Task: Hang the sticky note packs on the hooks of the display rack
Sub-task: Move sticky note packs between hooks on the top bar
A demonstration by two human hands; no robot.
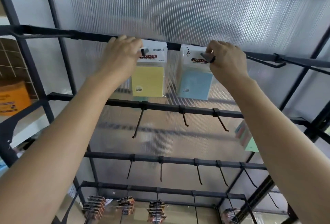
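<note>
- Two hands are pinching pack tops: left hand [121,58] the yellow pack [148,81], right hand [228,61] the blue pack [195,84], hanging below the fingers.
- Both hooks [143,51] are poking through beside the fingertips; pushing straight back should seat them.

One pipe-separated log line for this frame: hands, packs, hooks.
left hand grips yellow pack on top-rail hook | right hand pinches blue pack on neighbouring hook | neither released

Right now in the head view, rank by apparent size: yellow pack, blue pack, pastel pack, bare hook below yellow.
1. yellow pack and blue pack: alike, unranked
2. pastel pack, arm hides part
3. bare hook
</note>
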